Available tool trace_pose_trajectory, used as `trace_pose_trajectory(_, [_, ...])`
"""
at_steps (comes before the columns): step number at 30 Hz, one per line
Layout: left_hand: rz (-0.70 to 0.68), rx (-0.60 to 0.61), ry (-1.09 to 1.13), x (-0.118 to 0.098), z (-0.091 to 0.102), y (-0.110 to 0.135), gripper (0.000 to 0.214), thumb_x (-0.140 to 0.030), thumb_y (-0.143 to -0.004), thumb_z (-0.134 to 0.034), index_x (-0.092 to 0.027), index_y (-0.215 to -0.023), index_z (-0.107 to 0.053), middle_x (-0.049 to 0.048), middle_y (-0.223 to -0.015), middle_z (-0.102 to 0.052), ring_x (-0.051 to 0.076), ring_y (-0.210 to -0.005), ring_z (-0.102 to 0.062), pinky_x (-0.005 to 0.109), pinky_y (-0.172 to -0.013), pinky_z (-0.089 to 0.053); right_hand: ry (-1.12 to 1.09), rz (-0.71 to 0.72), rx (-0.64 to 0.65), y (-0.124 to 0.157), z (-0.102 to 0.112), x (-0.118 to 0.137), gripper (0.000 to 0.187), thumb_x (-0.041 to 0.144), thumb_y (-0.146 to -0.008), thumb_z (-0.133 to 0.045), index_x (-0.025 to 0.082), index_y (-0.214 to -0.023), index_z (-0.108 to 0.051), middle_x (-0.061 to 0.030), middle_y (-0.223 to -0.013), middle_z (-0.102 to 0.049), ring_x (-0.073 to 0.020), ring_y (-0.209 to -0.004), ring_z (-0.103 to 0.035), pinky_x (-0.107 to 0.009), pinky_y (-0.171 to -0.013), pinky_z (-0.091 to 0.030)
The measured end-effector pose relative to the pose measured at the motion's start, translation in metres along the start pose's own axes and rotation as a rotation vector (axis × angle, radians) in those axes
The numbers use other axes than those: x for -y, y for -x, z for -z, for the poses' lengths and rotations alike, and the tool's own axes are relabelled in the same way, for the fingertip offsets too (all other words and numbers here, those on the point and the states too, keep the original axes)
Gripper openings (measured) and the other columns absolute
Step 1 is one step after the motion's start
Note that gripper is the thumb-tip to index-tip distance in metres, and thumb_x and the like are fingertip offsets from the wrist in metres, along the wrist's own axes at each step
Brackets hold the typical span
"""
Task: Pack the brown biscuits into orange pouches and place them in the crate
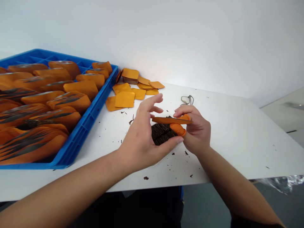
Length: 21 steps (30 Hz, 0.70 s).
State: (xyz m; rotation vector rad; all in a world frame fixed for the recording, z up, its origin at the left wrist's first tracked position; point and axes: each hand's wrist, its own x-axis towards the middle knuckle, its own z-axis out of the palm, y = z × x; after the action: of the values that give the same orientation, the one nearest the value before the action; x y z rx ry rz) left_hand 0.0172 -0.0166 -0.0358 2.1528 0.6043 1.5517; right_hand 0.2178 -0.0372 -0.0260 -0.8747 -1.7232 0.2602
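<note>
My right hand (196,129), with orange finger covers (178,129) on its fingertips, is closed on one end of a thin flat orange piece (167,120), seen nearly edge-on. My left hand (142,136) curves round the other side with thumb and fingers apart; its fingers are close to the piece's left end, and I cannot tell whether they touch it. Between and below both hands lies a block of dark brown, tightly stacked strips (162,133), partly hidden by them. A clear edge shows under my left hand, perhaps a container.
A blue divided tray (89,118) at left holds many upright orange pouches (68,103). Loose orange squares (124,99) are piled beside it on the white table (237,136). A small looped grey object (187,100) lies behind my right hand. Dark crumbs are scattered about.
</note>
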Motion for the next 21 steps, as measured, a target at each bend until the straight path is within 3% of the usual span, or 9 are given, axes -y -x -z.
trace_pose_trajectory(2, [0.034, 0.019, 0.075, 0.001, -0.007, 0.006, 0.101, -0.039, -0.088, -0.090, -0.019, -0.165, -0.028, 0.0224, -0.162, -0.045, 0.029, -0.135, -0.066, 0.048, -0.105, -0.064, -0.003, -0.007, -0.017, 0.002, -0.004, 0.002, 0.011, 0.018, -0.092, -0.081, 0.028, -0.093, -0.075, 0.0021, -0.105, -0.073, -0.0139, -0.100, -0.068, -0.033, -0.088, -0.058])
trace_pose_trajectory(8, [-0.108, -0.057, 0.154, 0.001, -0.013, 0.009, 0.099, -0.029, -0.081, -0.094, -0.026, -0.162, -0.037, 0.0149, -0.148, -0.061, 0.030, -0.131, -0.069, 0.051, -0.111, -0.062, 0.001, -0.063, -0.035, 0.006, -0.007, 0.010, 0.009, 0.022, -0.092, -0.084, 0.026, -0.091, -0.075, 0.0019, -0.101, -0.072, -0.0117, -0.095, -0.069, -0.029, -0.085, -0.059])
trace_pose_trajectory(12, [-0.122, -0.109, 0.124, -0.001, -0.017, 0.012, 0.104, -0.035, -0.088, -0.089, -0.016, -0.166, -0.024, 0.0271, -0.166, -0.040, 0.036, -0.157, -0.049, 0.060, -0.130, -0.048, 0.082, -0.081, -0.038, 0.007, 0.000, 0.013, 0.012, 0.018, -0.090, -0.083, 0.028, -0.094, -0.079, 0.0009, -0.100, -0.073, -0.0132, -0.091, -0.070, -0.030, -0.080, -0.061])
trace_pose_trajectory(14, [-0.123, -0.106, 0.067, 0.000, -0.018, 0.012, 0.100, -0.044, -0.094, -0.083, -0.008, -0.164, -0.022, 0.0326, -0.166, -0.038, 0.038, -0.165, -0.038, 0.060, -0.137, -0.039, 0.069, -0.070, -0.022, 0.009, 0.003, 0.011, 0.017, 0.016, -0.086, -0.085, 0.030, -0.095, -0.082, -0.0014, -0.107, -0.076, -0.0159, -0.092, -0.072, -0.033, -0.076, -0.063])
trace_pose_trajectory(17, [-0.105, 0.011, 0.016, 0.002, -0.014, 0.008, 0.095, -0.052, -0.102, -0.071, -0.010, -0.168, -0.018, 0.0300, -0.167, -0.043, 0.035, -0.163, -0.044, 0.054, -0.134, -0.045, 0.072, -0.109, -0.057, 0.014, 0.005, 0.005, 0.029, 0.020, -0.083, -0.087, 0.038, -0.106, -0.087, -0.0039, -0.114, -0.080, -0.0242, -0.095, -0.077, -0.042, -0.070, -0.065])
trace_pose_trajectory(21, [-0.171, 0.107, -0.134, 0.000, -0.009, 0.006, 0.078, -0.049, -0.107, -0.060, -0.006, -0.166, -0.030, 0.0285, -0.172, -0.041, 0.035, -0.162, -0.047, 0.048, -0.133, -0.045, 0.133, -0.086, -0.084, 0.023, 0.008, 0.001, 0.041, 0.031, -0.075, -0.092, 0.049, -0.111, -0.086, -0.0041, -0.119, -0.082, -0.0361, -0.100, -0.079, -0.061, -0.072, -0.065])
